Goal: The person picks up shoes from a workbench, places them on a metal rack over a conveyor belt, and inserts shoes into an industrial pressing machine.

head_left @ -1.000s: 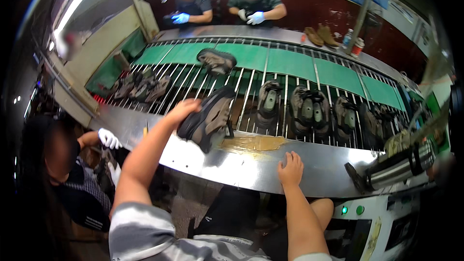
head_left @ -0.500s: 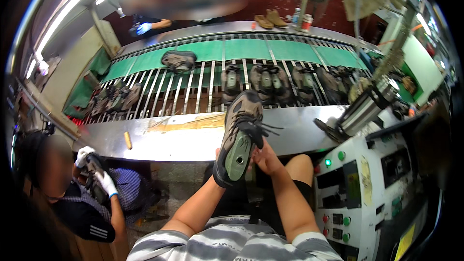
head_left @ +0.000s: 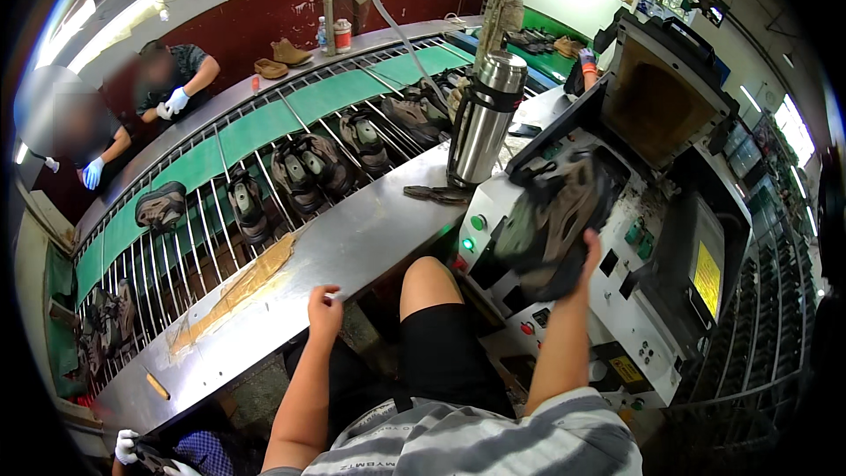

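Observation:
My right hand (head_left: 589,260) grips a brown and black sports shoe (head_left: 564,220) by its lower end, above the machine at the right. The shoe is blurred by motion, and its green insert shows on the left side. My left hand (head_left: 324,310) hovers by the near edge of the metal bench (head_left: 352,220), its fingers curled in; whether anything small is between them I cannot make out. Beneath the shoe stands a white machine (head_left: 608,300) with its lid (head_left: 656,92) raised. Part of the machine's opening is hidden by the shoe.
Several similar shoes (head_left: 308,167) rest on the roller conveyor (head_left: 211,238) beyond the bench. A steel thermos (head_left: 485,119) stands beside the machine, near a dark flat object (head_left: 436,195). Co-workers with gloved hands sit across the conveyor and at the lower left. A yellow stick (head_left: 158,386) lies on the bench.
My view has turned right. The shoe has gone from both hands in front of me to my right hand alone, over the machine. My left hand has let go of it.

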Demonstrator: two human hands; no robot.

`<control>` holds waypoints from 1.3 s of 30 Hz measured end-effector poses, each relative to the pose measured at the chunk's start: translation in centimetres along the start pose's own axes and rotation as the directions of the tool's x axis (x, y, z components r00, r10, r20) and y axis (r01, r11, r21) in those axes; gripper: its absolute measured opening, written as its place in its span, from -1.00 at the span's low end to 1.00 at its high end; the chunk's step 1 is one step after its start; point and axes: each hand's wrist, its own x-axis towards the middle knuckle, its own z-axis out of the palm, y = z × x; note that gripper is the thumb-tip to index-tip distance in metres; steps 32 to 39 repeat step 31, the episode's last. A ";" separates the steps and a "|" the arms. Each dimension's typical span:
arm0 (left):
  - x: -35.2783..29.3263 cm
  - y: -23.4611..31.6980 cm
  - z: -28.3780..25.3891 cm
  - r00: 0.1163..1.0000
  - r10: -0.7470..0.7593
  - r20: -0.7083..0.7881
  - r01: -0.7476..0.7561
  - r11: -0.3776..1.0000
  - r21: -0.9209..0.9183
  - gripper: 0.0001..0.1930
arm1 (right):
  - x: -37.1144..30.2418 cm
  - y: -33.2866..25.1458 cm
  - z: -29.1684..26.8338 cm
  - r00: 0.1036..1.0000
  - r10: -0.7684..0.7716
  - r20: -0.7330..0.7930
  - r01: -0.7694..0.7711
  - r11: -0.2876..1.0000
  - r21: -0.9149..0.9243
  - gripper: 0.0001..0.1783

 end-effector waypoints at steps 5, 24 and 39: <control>2.0 -4.3 -1.4 0.984 0.045 -0.173 -0.040 0.999 0.032 -0.79 | 11.0 -13.4 -7.8 0.842 -0.316 -0.437 0.045 0.848 -0.528 -0.56; 1.5 -4.7 -1.6 0.976 0.125 -0.177 -0.090 0.977 0.194 -0.89 | 27.0 -12.3 -8.8 0.590 -0.616 -0.522 -0.798 -0.344 -0.495 -0.26; 1.8 -5.0 -1.0 0.987 -0.064 -0.151 0.090 0.981 0.175 -0.92 | 20.6 -9.2 -5.6 0.744 -0.542 -0.392 -0.654 -0.468 -0.595 -0.25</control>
